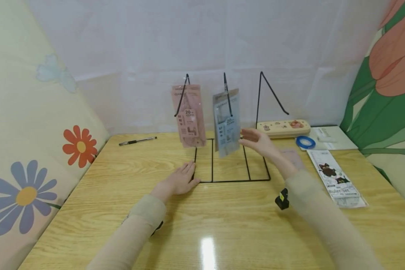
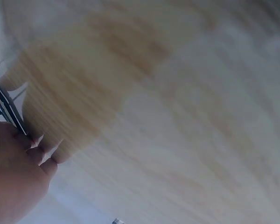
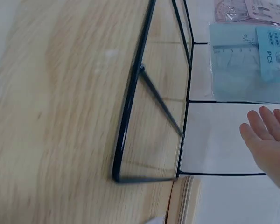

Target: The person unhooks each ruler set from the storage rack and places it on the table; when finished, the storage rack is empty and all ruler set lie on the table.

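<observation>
A black wire display rack (image 1: 241, 181) stands on the table with hooks rising from its base. From its left hook hangs a pink packet (image 1: 193, 127) marked 20. Blue packets (image 1: 227, 127) hang from the middle hook, slightly turned. My left hand (image 1: 180, 180) lies flat on the table at the rack's front left corner, its fingers touching the base wire. Just right of the blue packets is my right hand (image 1: 260, 143); in the right wrist view this hand (image 3: 273, 135) has extended fingers, apart from the blue packet (image 3: 238, 65), and holds nothing.
The rack's right hook (image 1: 274, 92) carries no packet. Behind it lies a cream pencil case (image 1: 283, 129). To the right are a blue tape roll (image 1: 305, 142), a white pad (image 1: 341, 137), a ruler set (image 1: 334, 174) and a pinkish packet (image 1: 293, 157). A pen (image 1: 137, 141) lies back left.
</observation>
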`<state>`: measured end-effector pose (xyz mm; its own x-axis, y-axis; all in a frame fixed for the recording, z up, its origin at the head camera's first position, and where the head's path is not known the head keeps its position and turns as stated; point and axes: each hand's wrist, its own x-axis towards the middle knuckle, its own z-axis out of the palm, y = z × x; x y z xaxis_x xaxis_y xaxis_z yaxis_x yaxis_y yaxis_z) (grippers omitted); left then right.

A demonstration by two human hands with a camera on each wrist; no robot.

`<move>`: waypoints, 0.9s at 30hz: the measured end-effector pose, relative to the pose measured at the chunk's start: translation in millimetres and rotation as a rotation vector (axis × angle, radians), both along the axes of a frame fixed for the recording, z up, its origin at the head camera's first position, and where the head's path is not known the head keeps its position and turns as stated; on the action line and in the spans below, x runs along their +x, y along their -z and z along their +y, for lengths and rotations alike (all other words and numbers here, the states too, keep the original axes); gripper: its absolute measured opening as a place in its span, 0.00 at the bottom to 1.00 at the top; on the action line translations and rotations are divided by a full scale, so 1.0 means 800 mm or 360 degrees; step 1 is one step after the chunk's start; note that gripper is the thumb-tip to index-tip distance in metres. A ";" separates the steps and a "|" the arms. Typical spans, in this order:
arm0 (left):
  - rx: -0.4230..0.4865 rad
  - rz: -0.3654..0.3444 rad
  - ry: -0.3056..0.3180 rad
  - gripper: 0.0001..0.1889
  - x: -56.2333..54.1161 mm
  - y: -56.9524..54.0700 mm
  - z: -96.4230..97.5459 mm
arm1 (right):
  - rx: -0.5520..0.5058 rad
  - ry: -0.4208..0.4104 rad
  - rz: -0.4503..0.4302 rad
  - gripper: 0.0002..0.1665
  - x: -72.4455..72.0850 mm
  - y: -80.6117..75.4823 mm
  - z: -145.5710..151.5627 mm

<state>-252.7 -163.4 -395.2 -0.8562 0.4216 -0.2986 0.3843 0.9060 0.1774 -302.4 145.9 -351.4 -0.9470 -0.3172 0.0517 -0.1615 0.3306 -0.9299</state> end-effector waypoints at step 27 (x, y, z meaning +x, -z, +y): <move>0.0004 0.0017 -0.0006 0.36 -0.002 0.002 0.003 | -0.0015 0.0019 -0.0155 0.20 0.059 0.004 -0.022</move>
<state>-254.2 -161.0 -396.8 -0.8609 0.4190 -0.2885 0.3826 0.9071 0.1756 -254.8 128.6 -354.8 -0.9513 -0.3059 -0.0378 -0.0664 0.3232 -0.9440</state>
